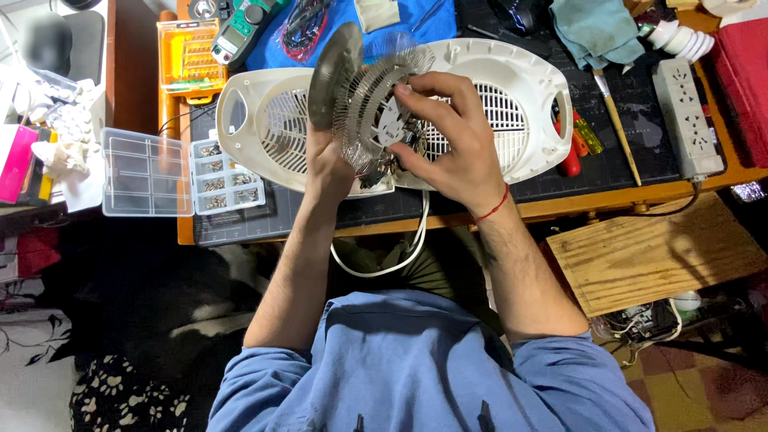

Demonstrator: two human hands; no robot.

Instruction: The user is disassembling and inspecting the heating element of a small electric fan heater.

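Two hands are raised over a dark work mat [640, 136] on a wooden bench, and a round heater coil assembly [370, 104] is held between them, tilted on edge above a large white plastic housing [512, 88] with slotted grilles that lies flat on the mat. The assembly is made of a ring of wound wire on a pale central plate, with a grey metal disc [334, 74] at its left side. It is gripped from below by the left hand [326, 164], fingers closed around its lower left edge. The right hand [452, 136] is curled over the central plate, fingertips pressed on it. A clear parts box [148, 172] with small compartments is seen open at the left, and a white power strip [686, 116] is laid at the right. Red and yellow screwdrivers [578, 144] are placed just beside the housing.
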